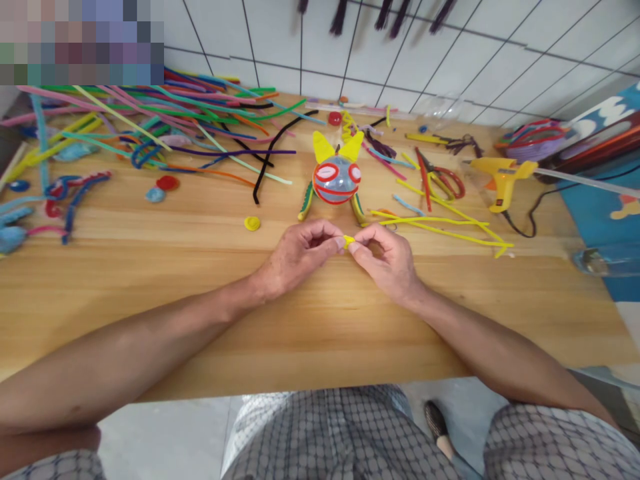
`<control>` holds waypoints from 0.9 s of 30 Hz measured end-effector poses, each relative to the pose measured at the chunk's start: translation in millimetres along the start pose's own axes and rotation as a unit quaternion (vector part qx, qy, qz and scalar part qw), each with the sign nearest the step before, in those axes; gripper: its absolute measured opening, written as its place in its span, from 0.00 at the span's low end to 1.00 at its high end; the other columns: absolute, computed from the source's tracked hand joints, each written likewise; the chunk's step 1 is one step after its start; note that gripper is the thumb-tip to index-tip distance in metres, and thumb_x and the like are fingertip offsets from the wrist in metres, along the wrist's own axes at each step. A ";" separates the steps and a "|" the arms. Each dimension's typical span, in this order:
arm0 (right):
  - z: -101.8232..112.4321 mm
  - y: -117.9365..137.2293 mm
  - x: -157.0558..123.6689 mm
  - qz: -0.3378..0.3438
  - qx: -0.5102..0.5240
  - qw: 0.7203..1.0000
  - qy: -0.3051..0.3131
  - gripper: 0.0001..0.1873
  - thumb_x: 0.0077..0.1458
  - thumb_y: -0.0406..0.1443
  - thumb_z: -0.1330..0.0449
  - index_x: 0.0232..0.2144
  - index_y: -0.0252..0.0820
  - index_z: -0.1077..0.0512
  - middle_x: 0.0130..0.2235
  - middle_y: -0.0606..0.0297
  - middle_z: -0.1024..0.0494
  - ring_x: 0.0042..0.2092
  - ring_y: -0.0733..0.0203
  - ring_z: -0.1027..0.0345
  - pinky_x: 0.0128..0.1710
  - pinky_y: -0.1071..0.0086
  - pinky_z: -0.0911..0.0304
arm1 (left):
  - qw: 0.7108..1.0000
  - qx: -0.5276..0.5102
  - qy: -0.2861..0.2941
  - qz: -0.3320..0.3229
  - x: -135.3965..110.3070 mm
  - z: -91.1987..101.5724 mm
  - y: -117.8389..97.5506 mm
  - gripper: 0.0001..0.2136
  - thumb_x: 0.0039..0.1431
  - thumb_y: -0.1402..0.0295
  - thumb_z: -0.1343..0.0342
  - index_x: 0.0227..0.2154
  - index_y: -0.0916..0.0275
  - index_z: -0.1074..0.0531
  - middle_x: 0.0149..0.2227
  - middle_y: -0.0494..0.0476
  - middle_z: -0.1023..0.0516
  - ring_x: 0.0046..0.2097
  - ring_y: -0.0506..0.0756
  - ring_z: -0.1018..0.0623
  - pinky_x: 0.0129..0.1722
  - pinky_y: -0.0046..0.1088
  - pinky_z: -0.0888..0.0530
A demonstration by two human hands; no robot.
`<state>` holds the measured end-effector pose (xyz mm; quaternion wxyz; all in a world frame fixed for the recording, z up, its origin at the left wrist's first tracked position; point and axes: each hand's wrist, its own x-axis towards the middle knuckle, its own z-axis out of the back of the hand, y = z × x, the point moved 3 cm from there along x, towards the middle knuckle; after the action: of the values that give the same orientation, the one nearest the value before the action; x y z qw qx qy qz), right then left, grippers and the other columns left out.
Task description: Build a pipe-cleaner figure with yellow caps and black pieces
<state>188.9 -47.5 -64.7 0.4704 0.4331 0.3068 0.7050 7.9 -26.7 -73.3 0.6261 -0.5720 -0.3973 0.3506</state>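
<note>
My left hand [311, 253] and my right hand [384, 259] meet over the wooden table, thumbs and fingertips pinched on a small yellow pipe cleaner piece [349, 242]. Most of that piece is hidden by the fingers. Just beyond it stands a round figure [336, 190] with a clear ball body, red-ringed white eyes, a red curved mouth line, yellow ears and green-yellow legs. A flat yellow coil [252, 223] lies left of the figure. Long yellow pipe cleaners [450, 222] lie to the right of my right hand.
A heap of coloured pipe cleaners [200, 110] covers the back left. Red-handled scissors [440, 180] and a yellow glue gun [503, 177] with a black cord lie at right. Red and blue coils [167, 183] sit at left. A tiled wall [280, 40] bounds the back.
</note>
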 end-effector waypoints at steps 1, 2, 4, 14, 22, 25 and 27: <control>-0.1 -0.1 -0.1 -0.001 0.003 1.000 0.001 0.07 0.61 0.34 0.37 0.29 0.44 0.28 0.27 0.71 0.25 0.29 0.65 0.35 0.31 0.69 0.38 | 1.000 0.001 0.001 0.000 0.1 -0.1 0.1 0.12 0.65 0.58 0.37 0.33 0.63 0.23 0.30 0.52 0.20 0.32 0.50 0.25 0.35 0.26 0.28; -0.3 -0.2 -0.1 -0.004 0.006 1.000 0.003 0.07 0.61 0.34 0.37 0.29 0.44 0.28 0.27 0.71 0.26 0.29 0.65 0.36 0.31 0.69 0.39 | 1.000 0.001 0.001 0.001 0.2 -0.1 0.2 0.12 0.65 0.58 0.37 0.33 0.63 0.23 0.30 0.52 0.20 0.32 0.49 0.25 0.35 0.26 0.28; -0.6 -0.9 0.1 -0.015 0.012 1.000 0.004 0.08 0.61 0.35 0.37 0.29 0.44 0.29 0.27 0.71 0.27 0.29 0.65 0.37 0.31 0.69 0.39 | 1.000 -0.002 -0.001 0.002 0.3 -0.5 0.4 0.12 0.65 0.59 0.38 0.32 0.63 0.24 0.30 0.52 0.20 0.32 0.49 0.25 0.34 0.26 0.28; -0.4 -3.9 -0.2 -0.028 0.010 1.000 0.002 0.08 0.60 0.36 0.37 0.29 0.44 0.29 0.26 0.72 0.28 0.28 0.66 0.39 0.31 0.68 0.40 | 1.000 0.004 -0.007 0.004 0.2 -0.3 1.6 0.12 0.66 0.60 0.39 0.33 0.63 0.23 0.30 0.52 0.20 0.30 0.48 0.27 0.32 0.25 0.30; 0.7 -4.6 -1.2 -0.024 -0.010 1.000 0.002 0.08 0.61 0.37 0.37 0.29 0.45 0.29 0.27 0.70 0.26 0.28 0.65 0.37 0.31 0.68 0.40 | 1.000 0.019 0.003 -0.006 0.5 0.2 0.8 0.12 0.66 0.59 0.39 0.33 0.63 0.23 0.31 0.53 0.19 0.31 0.49 0.26 0.33 0.25 0.28; 1.3 -4.1 -1.5 -0.019 -0.007 1.000 0.000 0.08 0.61 0.35 0.37 0.29 0.45 0.29 0.27 0.71 0.26 0.28 0.65 0.38 0.31 0.68 0.39 | 1.000 0.019 0.006 -0.011 0.6 0.0 -0.6 0.12 0.66 0.60 0.39 0.32 0.63 0.23 0.30 0.52 0.20 0.32 0.49 0.25 0.34 0.26 0.28; 1.5 -3.9 -1.4 -0.019 -0.010 1.000 -0.001 0.08 0.61 0.36 0.37 0.29 0.45 0.29 0.27 0.71 0.26 0.28 0.65 0.38 0.32 0.68 0.39 | 1.000 0.020 0.007 -0.010 0.6 -0.2 -1.1 0.11 0.66 0.60 0.39 0.32 0.63 0.23 0.30 0.52 0.20 0.32 0.49 0.25 0.35 0.26 0.27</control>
<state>192.0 -47.3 -67.8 0.4881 0.4231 0.3077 0.6986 8.3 -26.3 -72.2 0.6441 -0.5575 -0.3914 0.3481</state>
